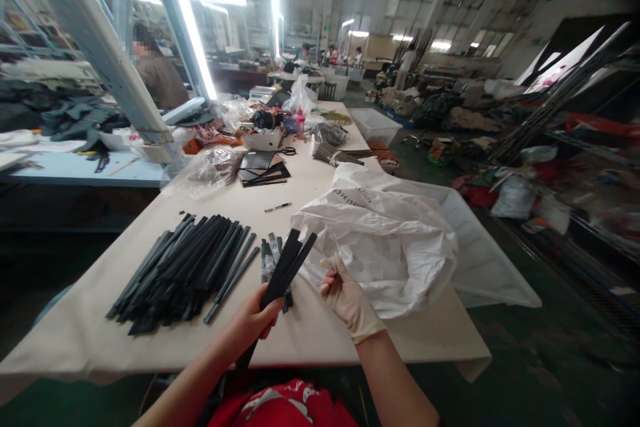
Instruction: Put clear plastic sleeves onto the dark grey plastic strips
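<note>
My left hand (260, 320) is closed around a few flat black strips (289, 259) that fan apart at their upper ends. To the right, my right hand (350, 303) wears a pale glove with bare fingertips showing. Its fingers are pinched together beside the white sack, and whatever they hold is too small to make out. A large pile of black strips (185, 273) lies on the left of the cloth-covered table (320, 347). Behind the held strips lie several more strips with shiny clear wrapping (267, 257), partly hidden.
A crumpled white sack (395, 233) spreads over the table's right side, against a translucent bin (485, 253). A pen (278, 207), scissors (289, 151), dark flat pieces (264, 170) and a plastic bag (213, 170) lie farther back. A metal post (95, 47) rises at left.
</note>
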The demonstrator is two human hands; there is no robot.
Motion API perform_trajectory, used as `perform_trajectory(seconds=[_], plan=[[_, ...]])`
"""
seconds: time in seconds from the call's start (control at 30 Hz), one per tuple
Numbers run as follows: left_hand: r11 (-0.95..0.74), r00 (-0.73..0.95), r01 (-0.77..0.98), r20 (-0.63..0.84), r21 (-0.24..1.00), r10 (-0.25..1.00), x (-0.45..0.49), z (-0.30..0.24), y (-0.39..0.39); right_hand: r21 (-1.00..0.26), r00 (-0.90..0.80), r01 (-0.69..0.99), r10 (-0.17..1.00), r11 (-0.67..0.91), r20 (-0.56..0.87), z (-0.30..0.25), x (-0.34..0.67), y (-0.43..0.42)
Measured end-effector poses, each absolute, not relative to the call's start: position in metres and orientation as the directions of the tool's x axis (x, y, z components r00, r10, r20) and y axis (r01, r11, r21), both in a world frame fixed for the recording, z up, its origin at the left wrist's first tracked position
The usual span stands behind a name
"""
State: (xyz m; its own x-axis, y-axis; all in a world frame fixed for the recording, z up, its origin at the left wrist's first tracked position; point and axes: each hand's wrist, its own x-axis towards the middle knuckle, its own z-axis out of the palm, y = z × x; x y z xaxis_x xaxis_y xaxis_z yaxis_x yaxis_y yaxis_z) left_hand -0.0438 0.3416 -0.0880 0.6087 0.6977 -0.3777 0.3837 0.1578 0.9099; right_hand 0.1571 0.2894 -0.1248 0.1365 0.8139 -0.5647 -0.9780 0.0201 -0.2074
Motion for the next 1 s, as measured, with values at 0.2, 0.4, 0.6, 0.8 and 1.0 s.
perform_trajectory(seconds=[0.2, 0.4, 0.6, 0.8, 1.0], plan=[[0.215, 0.651, 0.467, -0.498, 0.858, 0.572, -0.041, -0.095, 0.319, -0.424, 0.354, -0.898, 0.764, 0.116, -0.540, -0.113, 0.162, 0.280], [0.239, 0.594, 0.494, -0.526, 0.836, 0.609, -0.041, -0.089, 0.307, -0.598, 0.466, -0.788, 0.774, 0.143, -0.428, -0.111, 0.168, 0.275], [0.270, 0.574, 0.515, -0.561, 0.814, 0.596, -0.045, -0.093, 0.304, -0.679, 0.469, -0.726, 0.800, 0.110, -0.373, -0.114, 0.172, 0.276], [0.283, 0.607, 0.450, -0.522, 0.847, 0.599, -0.035, -0.094, 0.312, -0.863, 0.445, -0.501, 0.838, -0.061, -0.317, -0.121, 0.152, 0.275], [0.261, 0.533, 0.325, -0.404, 0.909, 0.744, -0.030, -0.097, 0.323, -0.935, 0.331, -0.307, 0.902, -0.176, -0.278, -0.125, 0.120, 0.276]])
